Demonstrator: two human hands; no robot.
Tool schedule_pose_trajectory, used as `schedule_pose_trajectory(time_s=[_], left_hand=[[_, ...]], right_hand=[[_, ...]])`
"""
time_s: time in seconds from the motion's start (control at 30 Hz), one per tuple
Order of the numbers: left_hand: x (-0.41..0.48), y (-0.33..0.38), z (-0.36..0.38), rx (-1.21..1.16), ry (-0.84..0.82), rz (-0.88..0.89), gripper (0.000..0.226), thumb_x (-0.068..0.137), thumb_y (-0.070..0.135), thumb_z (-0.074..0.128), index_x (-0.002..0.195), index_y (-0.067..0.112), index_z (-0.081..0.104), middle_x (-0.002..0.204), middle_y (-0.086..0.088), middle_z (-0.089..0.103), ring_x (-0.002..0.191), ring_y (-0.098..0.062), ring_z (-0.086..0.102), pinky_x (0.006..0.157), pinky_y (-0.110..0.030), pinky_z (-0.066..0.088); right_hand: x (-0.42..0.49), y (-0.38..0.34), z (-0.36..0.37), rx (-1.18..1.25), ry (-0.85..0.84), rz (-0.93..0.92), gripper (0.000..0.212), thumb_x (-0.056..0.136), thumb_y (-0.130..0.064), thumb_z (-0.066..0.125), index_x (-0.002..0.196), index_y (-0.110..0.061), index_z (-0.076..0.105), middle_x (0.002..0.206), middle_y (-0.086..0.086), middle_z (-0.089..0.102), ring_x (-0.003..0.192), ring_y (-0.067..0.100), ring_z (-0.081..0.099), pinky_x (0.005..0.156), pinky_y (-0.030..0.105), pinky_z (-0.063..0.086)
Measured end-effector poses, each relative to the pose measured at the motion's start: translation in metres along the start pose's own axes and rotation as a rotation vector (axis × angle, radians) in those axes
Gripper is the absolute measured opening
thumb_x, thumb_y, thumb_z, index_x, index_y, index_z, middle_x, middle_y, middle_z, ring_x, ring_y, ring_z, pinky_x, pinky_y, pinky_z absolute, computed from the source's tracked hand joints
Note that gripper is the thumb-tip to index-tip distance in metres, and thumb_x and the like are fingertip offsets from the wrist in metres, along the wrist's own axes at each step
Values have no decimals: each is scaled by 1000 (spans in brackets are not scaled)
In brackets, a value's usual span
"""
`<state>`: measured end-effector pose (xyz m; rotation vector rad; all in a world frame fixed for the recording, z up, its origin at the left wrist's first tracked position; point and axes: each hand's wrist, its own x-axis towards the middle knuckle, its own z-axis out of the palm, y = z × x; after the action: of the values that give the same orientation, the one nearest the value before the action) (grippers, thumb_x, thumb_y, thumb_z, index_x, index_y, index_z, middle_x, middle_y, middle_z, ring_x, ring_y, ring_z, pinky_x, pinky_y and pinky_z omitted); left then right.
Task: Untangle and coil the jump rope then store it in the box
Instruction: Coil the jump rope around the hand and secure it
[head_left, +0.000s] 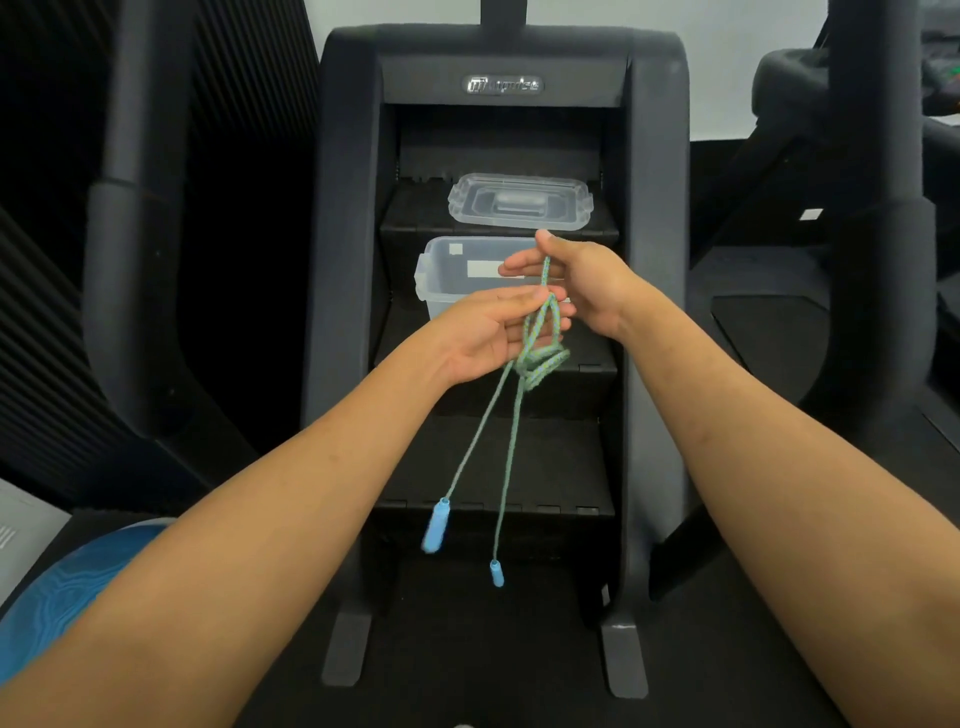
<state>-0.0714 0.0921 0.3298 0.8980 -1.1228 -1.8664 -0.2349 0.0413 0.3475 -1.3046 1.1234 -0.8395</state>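
A green-blue braided jump rope (540, 358) hangs between my hands, knotted in a tangle just below them. My left hand (485, 332) pinches the rope at the top of the tangle. My right hand (576, 275) pinches a strand that runs up from it. Two strands drop down to the blue handles, one (435, 525) on the left and one (497, 573) lower. The clear plastic box (441, 275) stands open on a step behind my hands, partly hidden by them. Its clear lid (519, 200) lies on the step above.
The box and lid rest on the black steps of a stair-climber machine (498, 85) with dark side rails. A blue patterned object (67, 587) sits at the lower left. Other black gym equipment stands at the right.
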Motion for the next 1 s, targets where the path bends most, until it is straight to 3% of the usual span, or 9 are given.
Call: schedule_pose_trajectory(time_s=[0.07, 0.13, 0.27, 0.37, 0.47, 0.7, 0.83, 0.93, 1.0], left_hand=[[2, 0, -1, 17, 14, 23, 27, 103, 8, 58, 128, 0, 65, 115, -16, 75, 104, -23, 75, 93, -34, 61], [4, 0, -3, -27, 60, 46, 32, 101, 4, 61, 132, -2, 63, 122, -17, 73, 109, -25, 74, 93, -34, 61], [11, -2, -8, -137, 226, 83, 34, 98, 7, 67, 129, -5, 65, 113, -15, 75, 97, -21, 74, 76, -25, 61], [17, -6, -12, -138, 313, 98, 32, 99, 11, 67, 126, -5, 67, 100, -12, 73, 78, -13, 67, 63, -19, 54], [20, -6, -15, -145, 334, 115, 32, 100, 14, 65, 125, -6, 67, 93, -11, 73, 75, -13, 67, 63, -20, 53], [23, -3, -15, -213, 404, 125, 19, 95, 4, 68, 112, -5, 71, 93, -12, 69, 69, -12, 60, 58, -22, 48], [26, -6, -16, -215, 408, 127, 9, 96, 3, 63, 99, 0, 71, 91, -12, 66, 67, -12, 58, 57, -22, 47], [26, -8, -18, -203, 424, 128, 9, 96, 2, 62, 96, -1, 71, 89, -11, 67, 65, -11, 55, 56, -21, 44], [26, -9, -20, -200, 424, 129, 8, 95, 1, 65, 97, -1, 72, 88, -10, 66, 64, -11, 54, 53, -21, 42]], right_hand=[[-2, -2, 2, -41, -21, 69, 59, 104, -58, 40, 106, -12, 77, 93, -2, 78, 76, 24, 62, 76, 36, 54], [-7, -4, 2, -142, -17, 124, 63, 99, -68, 43, 99, -14, 75, 72, -4, 67, 69, 17, 65, 82, 39, 59], [-15, 0, -1, -228, -101, 56, 55, 91, -65, 61, 105, -13, 73, 97, 7, 76, 98, 28, 75, 97, 48, 58], [-16, 7, -1, -248, -119, -41, 29, 90, -25, 80, 112, -9, 72, 103, 15, 77, 94, 29, 75, 96, 48, 59], [-16, 14, -2, -145, -66, -127, 24, 89, 1, 75, 113, -1, 70, 95, 22, 76, 85, 32, 74, 87, 44, 62], [-18, 10, -8, -207, 35, -105, 16, 101, -16, 65, 108, -2, 68, 83, 14, 75, 60, 21, 67, 56, 31, 56], [-18, 9, -5, -141, 7, -46, 15, 102, -14, 63, 102, -1, 70, 77, 12, 73, 65, 21, 67, 63, 32, 57], [-14, 12, -7, -197, 21, -49, 14, 98, -12, 68, 104, -1, 73, 94, 13, 75, 81, 24, 73, 82, 35, 59], [-11, 13, -8, -277, 57, -79, 13, 95, -14, 72, 107, -10, 72, 99, 9, 73, 83, 21, 73, 82, 33, 57]])
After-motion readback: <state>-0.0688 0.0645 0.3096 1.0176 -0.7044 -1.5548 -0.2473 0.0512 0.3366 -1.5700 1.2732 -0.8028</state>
